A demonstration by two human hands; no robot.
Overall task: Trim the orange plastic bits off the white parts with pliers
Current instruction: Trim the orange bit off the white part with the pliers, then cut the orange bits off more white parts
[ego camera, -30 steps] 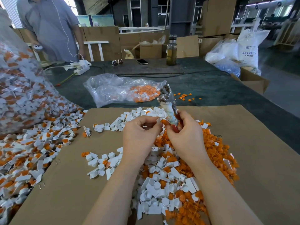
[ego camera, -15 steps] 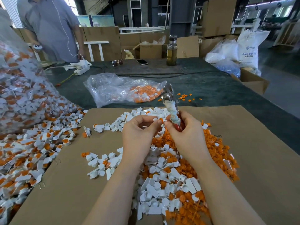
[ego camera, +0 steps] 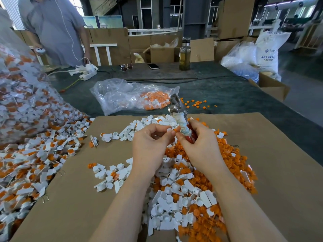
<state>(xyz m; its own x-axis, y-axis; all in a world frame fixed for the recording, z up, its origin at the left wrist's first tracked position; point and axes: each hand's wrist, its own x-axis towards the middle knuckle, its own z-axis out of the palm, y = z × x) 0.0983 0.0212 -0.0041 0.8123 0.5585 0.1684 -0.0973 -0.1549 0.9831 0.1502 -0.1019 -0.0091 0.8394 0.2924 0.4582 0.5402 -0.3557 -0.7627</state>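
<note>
A large clear sack (ego camera: 19, 95) stuffed with untrimmed white-and-orange pieces is seen at the far left, its contents spilled in a loose heap (ego camera: 26, 165) over the edge of a brown cardboard sheet (ego camera: 73, 198). Behind it, a person in a grey shirt (ego camera: 56, 28) is pictured standing at the far side of the dark green table (ego camera: 227, 95), near a white power strip (ego camera: 87, 71). A smaller clear bag (ego camera: 129, 96) holding orange offcuts is laid on the table just beyond the cardboard.

Over the middle of the sheet, the left hand (ego camera: 150, 145) is held with fingers curled, and a small white part (ego camera: 169, 130) is pinched between thumb and fingertips. Just beside it, almost touching, the right hand (ego camera: 201, 145) is wrapped around the red handles of the pliers (ego camera: 180, 117), whose metal head is pointed up and away; whether the tool's jaws are closed cannot be told. Beneath both hands, a mound of trimmed white parts (ego camera: 174, 194) is mixed with orange bits (ego camera: 227, 163), the orange spread mostly toward the right. Sunglasses (ego camera: 126, 67), a phone (ego camera: 153, 66) and a bottle (ego camera: 185, 54) are seen at the table's far edge, and white sacks (ego camera: 265, 51) are stacked at the far right.
</note>
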